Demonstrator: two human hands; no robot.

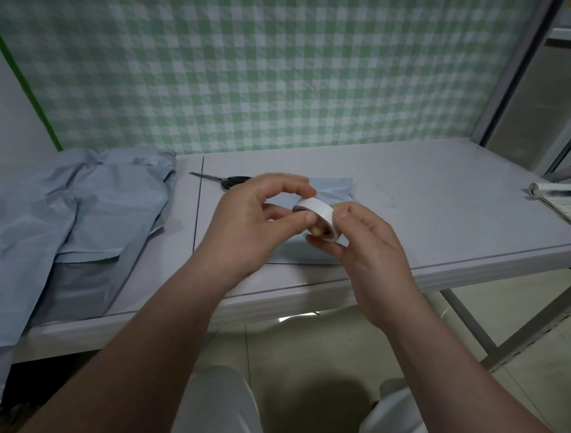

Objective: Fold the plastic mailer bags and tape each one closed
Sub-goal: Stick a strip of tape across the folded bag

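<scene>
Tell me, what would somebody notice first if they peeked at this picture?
First, the two hands in the middle: the left hand and right hand both hold a roll of white tape above the grey table. Next, the big crumpled pile of pale blue mailer bags on the left, and the green checked cloth hanging behind.

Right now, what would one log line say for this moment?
left hand: pinches tape | right hand: holds tape | folded bag: flat, beneath hands | scissors: idle
</scene>
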